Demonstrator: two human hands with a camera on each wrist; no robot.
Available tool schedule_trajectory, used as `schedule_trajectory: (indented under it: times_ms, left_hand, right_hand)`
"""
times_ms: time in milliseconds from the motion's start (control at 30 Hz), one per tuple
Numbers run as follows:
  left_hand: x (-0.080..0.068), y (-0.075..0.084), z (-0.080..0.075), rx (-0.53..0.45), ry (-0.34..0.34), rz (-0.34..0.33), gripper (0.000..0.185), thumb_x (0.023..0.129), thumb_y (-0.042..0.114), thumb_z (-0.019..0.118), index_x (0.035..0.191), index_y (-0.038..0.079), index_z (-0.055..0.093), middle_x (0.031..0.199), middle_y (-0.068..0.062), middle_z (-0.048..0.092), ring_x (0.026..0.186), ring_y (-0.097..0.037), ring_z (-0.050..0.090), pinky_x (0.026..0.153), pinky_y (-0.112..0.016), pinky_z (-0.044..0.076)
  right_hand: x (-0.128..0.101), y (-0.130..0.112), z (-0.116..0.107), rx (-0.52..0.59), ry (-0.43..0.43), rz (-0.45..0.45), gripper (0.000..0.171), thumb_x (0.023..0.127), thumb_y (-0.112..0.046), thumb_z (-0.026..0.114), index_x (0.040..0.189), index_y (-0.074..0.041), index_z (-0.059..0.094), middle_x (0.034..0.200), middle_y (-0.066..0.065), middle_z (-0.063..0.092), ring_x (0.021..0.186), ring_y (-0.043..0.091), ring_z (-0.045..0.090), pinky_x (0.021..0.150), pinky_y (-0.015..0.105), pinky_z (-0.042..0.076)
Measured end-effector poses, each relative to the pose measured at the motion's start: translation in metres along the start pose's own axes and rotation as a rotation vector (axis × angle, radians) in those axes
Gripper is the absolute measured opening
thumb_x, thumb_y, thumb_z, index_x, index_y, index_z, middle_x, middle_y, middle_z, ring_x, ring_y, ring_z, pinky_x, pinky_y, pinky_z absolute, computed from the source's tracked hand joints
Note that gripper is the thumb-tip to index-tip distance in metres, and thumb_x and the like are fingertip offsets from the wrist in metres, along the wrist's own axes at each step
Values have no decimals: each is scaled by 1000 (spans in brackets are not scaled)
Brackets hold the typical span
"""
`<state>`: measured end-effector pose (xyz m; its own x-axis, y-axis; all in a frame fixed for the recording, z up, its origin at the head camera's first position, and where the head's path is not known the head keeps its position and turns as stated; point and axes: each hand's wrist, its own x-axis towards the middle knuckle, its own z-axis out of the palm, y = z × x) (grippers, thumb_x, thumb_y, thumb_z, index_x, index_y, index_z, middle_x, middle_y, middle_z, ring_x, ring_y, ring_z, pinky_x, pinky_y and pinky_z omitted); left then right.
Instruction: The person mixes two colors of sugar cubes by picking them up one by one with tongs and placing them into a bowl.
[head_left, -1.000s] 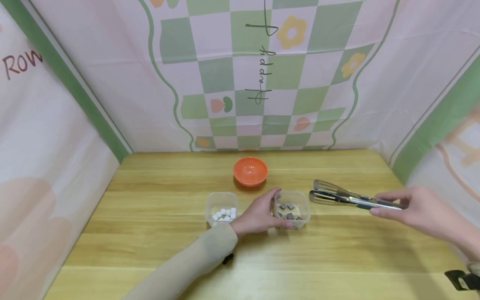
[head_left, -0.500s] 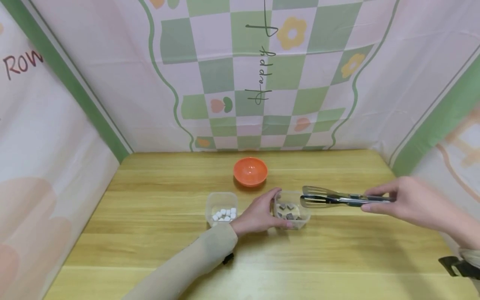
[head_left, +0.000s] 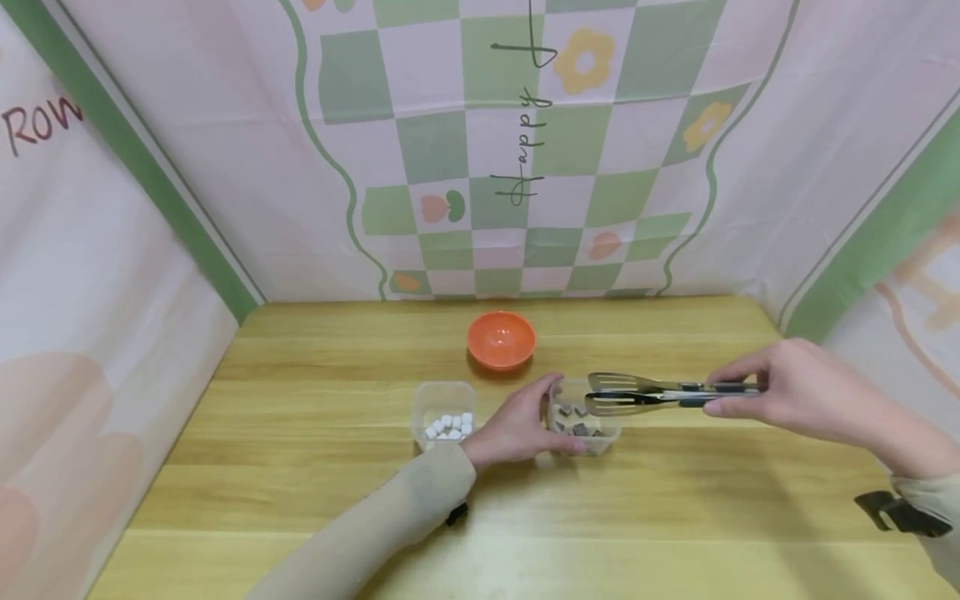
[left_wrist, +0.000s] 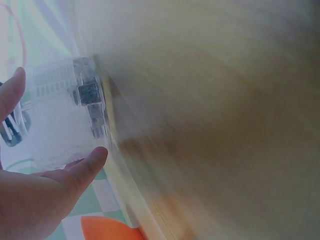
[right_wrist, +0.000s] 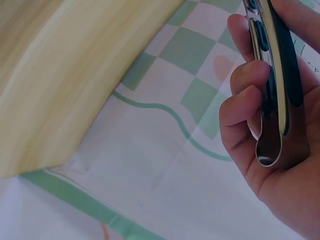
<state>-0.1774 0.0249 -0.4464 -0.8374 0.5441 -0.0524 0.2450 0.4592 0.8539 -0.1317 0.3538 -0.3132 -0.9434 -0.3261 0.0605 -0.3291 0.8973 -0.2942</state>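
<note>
My left hand (head_left: 517,425) grips a small clear plastic container (head_left: 600,447), fingers at its far side and thumb at the near one. Several dark grey cubes (head_left: 581,429) lie on its bottom; the left wrist view shows dark cubes (left_wrist: 90,94) through the wall. In my right hand (head_left: 802,396) is a pair of metal tongs (head_left: 660,394) with black grips, held level from the right. Their slotted heads hover over the container, slightly apart, with nothing seen between them. Curled fingers (right_wrist: 245,107) wrap the tongs' handle (right_wrist: 290,90) in the right wrist view.
Left of my left hand, a second clear container (head_left: 442,392) holds several white cubes (head_left: 447,427). An orange bowl (head_left: 501,340) stands farther back, between the two containers. Patterned cloth walls (head_left: 495,150) border the wooden table (head_left: 315,467) behind and at both sides.
My right hand has brought the tongs leftward, from beside the right container to above it. The tong heads look slightly closer together. My left hand has stayed on the container.
</note>
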Motion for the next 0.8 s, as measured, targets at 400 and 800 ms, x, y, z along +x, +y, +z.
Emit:
schedule_trajectory:
  times_ms: [400,800]
  left_hand:
    - [1,1,0,-12,1,-7,108,78,38,96,164,12,35,159,-3,49,144,-17,45,120,-36,37]
    - [0,2,0,-18,1,-10,108,78,37,96,164,11,36,157,-3,50,143,-18,46,120,-37,37]
  right_hand:
    - [16,-12,-6,7,-115,36,47,80,-52,89,108,-15,84,87,-2,77,53,5,46,53,27,44]
    - [20,-15,5,-24,-62,-28,38,78,-50,92,99,-19,85,94,-2,79,61,6,53,55,27,44]
